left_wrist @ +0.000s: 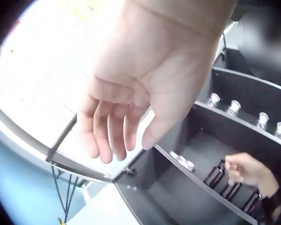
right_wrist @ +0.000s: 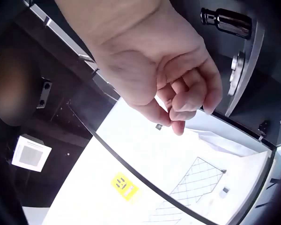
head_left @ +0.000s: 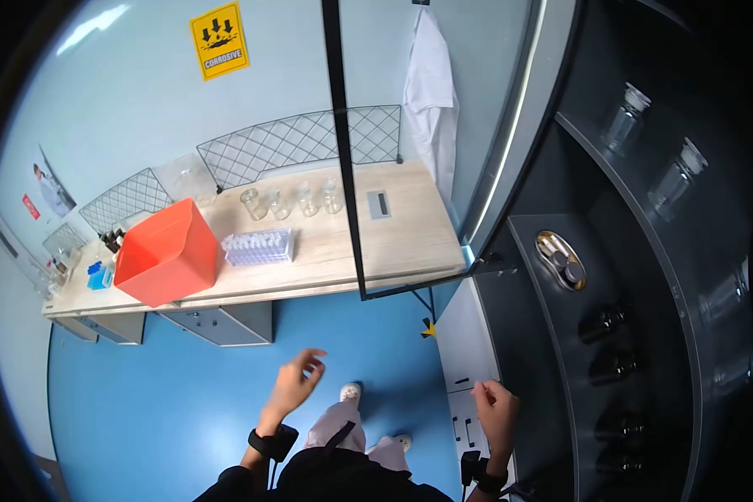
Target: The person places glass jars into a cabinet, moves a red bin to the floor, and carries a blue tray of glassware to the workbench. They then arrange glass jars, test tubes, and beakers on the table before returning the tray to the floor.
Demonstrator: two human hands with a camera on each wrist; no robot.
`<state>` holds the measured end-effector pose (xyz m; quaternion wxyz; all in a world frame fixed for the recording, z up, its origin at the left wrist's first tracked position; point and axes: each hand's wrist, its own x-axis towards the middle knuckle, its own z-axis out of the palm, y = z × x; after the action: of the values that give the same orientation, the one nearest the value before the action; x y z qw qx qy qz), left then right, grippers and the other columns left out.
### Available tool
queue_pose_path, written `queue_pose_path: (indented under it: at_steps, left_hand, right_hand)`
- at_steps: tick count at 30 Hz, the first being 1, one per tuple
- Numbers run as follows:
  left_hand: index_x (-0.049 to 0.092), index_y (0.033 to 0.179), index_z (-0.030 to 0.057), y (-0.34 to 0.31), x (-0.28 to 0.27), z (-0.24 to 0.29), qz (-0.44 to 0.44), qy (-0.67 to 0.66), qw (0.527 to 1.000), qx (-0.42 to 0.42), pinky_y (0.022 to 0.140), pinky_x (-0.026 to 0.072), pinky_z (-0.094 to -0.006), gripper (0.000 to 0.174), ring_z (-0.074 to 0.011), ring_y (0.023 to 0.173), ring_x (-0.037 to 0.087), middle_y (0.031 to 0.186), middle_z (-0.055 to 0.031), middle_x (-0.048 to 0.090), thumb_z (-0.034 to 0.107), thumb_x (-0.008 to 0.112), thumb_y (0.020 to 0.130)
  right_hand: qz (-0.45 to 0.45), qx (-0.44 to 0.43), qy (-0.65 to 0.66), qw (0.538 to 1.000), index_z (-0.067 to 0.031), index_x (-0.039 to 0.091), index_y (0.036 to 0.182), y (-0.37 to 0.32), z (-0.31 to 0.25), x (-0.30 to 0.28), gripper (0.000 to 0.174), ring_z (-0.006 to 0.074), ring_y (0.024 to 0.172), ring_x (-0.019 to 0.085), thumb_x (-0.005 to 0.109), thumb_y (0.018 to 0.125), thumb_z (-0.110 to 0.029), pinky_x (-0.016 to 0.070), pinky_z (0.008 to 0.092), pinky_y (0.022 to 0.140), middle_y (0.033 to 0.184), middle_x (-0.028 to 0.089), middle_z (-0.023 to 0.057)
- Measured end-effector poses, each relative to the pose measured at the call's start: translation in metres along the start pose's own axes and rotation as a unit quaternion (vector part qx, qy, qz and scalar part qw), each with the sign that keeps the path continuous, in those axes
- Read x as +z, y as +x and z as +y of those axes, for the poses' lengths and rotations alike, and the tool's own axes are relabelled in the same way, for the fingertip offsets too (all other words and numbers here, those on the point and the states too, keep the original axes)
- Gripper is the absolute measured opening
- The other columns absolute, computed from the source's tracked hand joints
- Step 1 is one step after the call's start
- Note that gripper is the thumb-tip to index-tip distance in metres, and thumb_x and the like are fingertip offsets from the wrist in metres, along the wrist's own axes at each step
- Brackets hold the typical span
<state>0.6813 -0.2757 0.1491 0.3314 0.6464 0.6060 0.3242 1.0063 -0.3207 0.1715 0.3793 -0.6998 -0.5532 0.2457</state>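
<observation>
My left hand (head_left: 295, 386) hangs over the blue floor with relaxed, slightly bent fingers; in the left wrist view its palm (left_wrist: 150, 75) shows and it holds nothing. My right hand (head_left: 497, 412) is beside the dark shelving, fingers loosely curled. Nothing is visible in the right hand (right_wrist: 159, 70) in the right wrist view either. Nearest to it on the shelves are dark bottles (head_left: 615, 366) and an oval tray (head_left: 541, 243) holding small dark-topped items. Neither hand is seen touching anything.
Clear stoppered bottles (head_left: 678, 177) stand on the outer shelf. A black-framed glass door (head_left: 349, 159) is open beside the bench (head_left: 410, 197), which carries an orange bin (head_left: 176, 255), a tube rack (head_left: 259, 248) and several glass vessels. White drawers (head_left: 465, 351) are below the shelving.
</observation>
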Motion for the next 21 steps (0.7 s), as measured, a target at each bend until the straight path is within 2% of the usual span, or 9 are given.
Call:
queue_pose_path:
  at_steps: [2, 4, 7, 11, 13, 15, 17, 19, 21]
  left_hand:
    - [0.055, 0.101, 0.0046, 0.012, -0.011, -0.008, 0.047, -0.005, 0.999, -0.012, 0.058, 0.0476, -0.0268, 0.021, -0.019, 0.065, 0.061, 0.079, -0.011, 0.062, 0.01, 0.056, 0.081]
    - [0.052, 0.107, 0.0041, 0.037, -0.012, -0.024, 0.148, -0.134, 0.979, -0.036, 0.058, 0.0467, -0.025, 0.024, -0.0153, 0.072, 0.06, 0.088, -0.0102, 0.062, 0.011, 0.054, 0.084]
    - [0.047, 0.116, 0.0041, 0.089, -0.013, -0.039, 0.169, -0.21, 0.963, 0.019, 0.064, 0.0463, -0.0259, 0.031, -0.0147, 0.086, 0.057, 0.103, -0.0107, 0.057, 0.015, 0.052, 0.087]
    - [0.038, 0.126, 0.004, 0.168, -0.016, -0.033, 0.075, -0.181, 0.975, 0.106, 0.078, 0.0434, -0.0292, 0.043, -0.02, 0.105, 0.049, 0.117, -0.0139, 0.049, 0.019, 0.05, 0.088]
    - [0.035, 0.128, 0.0028, 0.199, -0.014, -0.024, 0.064, -0.164, 0.966, 0.189, 0.08, 0.0432, -0.0304, 0.046, -0.0218, 0.107, 0.048, 0.118, -0.0151, 0.048, 0.018, 0.05, 0.088]
    - [0.034, 0.129, 0.0024, 0.225, -0.005, -0.017, 0.023, -0.18, 0.958, 0.221, 0.081, 0.0429, -0.0308, 0.047, -0.0227, 0.108, 0.047, 0.12, -0.0156, 0.047, 0.017, 0.051, 0.087]
    - [0.033, 0.129, 0.0017, 0.243, 0.006, -0.011, -0.028, -0.207, 0.948, 0.243, 0.084, 0.042, -0.0319, 0.05, -0.0246, 0.111, 0.045, 0.124, -0.0163, 0.044, 0.014, 0.053, 0.085]
    - [0.032, 0.129, -0.0009, 0.243, 0.027, -0.017, -0.042, -0.248, 0.938, 0.238, 0.091, 0.0377, -0.0342, 0.054, -0.029, 0.115, 0.042, 0.127, -0.0182, 0.04, 0.008, 0.055, 0.081]
    - [0.027, 0.13, -0.0035, 0.234, 0.028, -0.017, -0.004, -0.192, 0.929, 0.315, 0.1, 0.0286, -0.0362, 0.063, -0.0333, 0.119, 0.036, 0.129, -0.0219, 0.035, 0.004, 0.057, 0.075]
  right_hand:
    - [0.006, 0.01, -0.001, 1.0, 0.0005, 0.059, 0.07, -0.006, 0.003, 0.011, 0.019, 0.0057, 0.041, 0.047, 0.055, 0.084, -0.013, 0.0338, 0.0204, 0.04, 0.047, 0.05, 0.0017]
    - [0.016, 0.042, -0.001, 0.999, 0.0002, 0.059, 0.072, -0.014, 0.007, 0.019, 0.019, 0.0064, 0.042, 0.049, 0.054, 0.084, -0.014, 0.0376, 0.0197, 0.041, 0.05, 0.052, 0.0015]
    - [0.078, 0.13, 0.009, 0.988, 0.0001, 0.06, 0.075, -0.033, 0.002, 0.028, 0.019, 0.0121, 0.045, 0.051, 0.056, 0.082, -0.017, 0.0388, 0.0259, 0.046, 0.054, 0.056, 0.0064]
    - [0.24, 0.182, 0.009, 0.954, 0.0018, 0.058, 0.074, -0.076, 0.009, 0.045, 0.019, 0.0063, 0.044, 0.048, 0.053, 0.083, -0.013, 0.0378, 0.0211, 0.039, 0.054, 0.053, 0.0045]
    - [0.321, 0.257, -0.008, 0.911, 0.0021, 0.057, 0.073, -0.105, -0.009, 0.059, 0.019, 0.0064, 0.043, 0.047, 0.051, 0.084, -0.013, 0.0363, 0.0208, 0.038, 0.052, 0.051, 0.0041]
    - [0.422, 0.251, 0.037, 0.87, 0.0018, 0.055, 0.068, -0.142, -0.015, 0.077, 0.026, 0.0067, 0.042, 0.045, 0.049, 0.086, -0.016, 0.0338, 0.0221, 0.036, 0.048, 0.047, 0.0033]
    - [0.436, 0.329, -0.012, 0.838, 0.0024, 0.056, 0.073, -0.182, -0.022, 0.096, 0.023, 0.0071, 0.04, 0.043, 0.049, 0.086, -0.015, 0.0328, 0.0225, 0.036, 0.051, 0.05, 0.0043]
    - [0.453, 0.332, -0.107, 0.82, 0.0007, 0.053, 0.063, -0.222, -0.021, 0.118, 0.033, 0.0086, 0.04, 0.045, 0.051, 0.086, -0.023, 0.0335, 0.025, 0.036, 0.043, 0.046, 0.0045]
    - [0.421, 0.385, 0.006, 0.821, 0.0, 0.054, 0.064, -0.263, -0.003, 0.132, 0.028, 0.0105, 0.041, 0.047, 0.05, 0.085, -0.018, 0.0353, 0.0248, 0.035, 0.045, 0.047, 0.004]
